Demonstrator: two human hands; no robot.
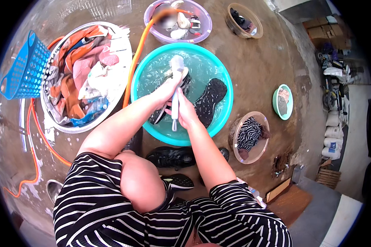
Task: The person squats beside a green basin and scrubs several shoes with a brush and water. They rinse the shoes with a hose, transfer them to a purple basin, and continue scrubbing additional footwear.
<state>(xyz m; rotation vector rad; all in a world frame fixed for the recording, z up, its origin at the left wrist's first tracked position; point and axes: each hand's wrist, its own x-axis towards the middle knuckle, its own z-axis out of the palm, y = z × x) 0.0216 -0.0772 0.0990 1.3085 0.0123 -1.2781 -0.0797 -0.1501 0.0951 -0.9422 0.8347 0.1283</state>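
A turquoise basin (228, 108) of water stands before me. My right hand (187, 108) grips the pale handle of a scrubbing brush (175, 108), its white head pointing away from me. My left hand (168, 89) is closed on a dark shoe with a white sole edge (157, 115), close beside the brush neck; its fingertips are partly hidden. The shoe lies partly in the water beneath both hands. To the right in the basin rests another black shoe (210, 100), apparently sole up.
Left stands a large tub (123, 102) of laundry beside a blue perforated basket (28, 68). An orange hose (139, 52) runs past into a purple tub (207, 27) of shoes. Clothes fill basins at right: brown (256, 35), green (276, 102), beige (248, 159). Black footwear (171, 156) lies near my knees.
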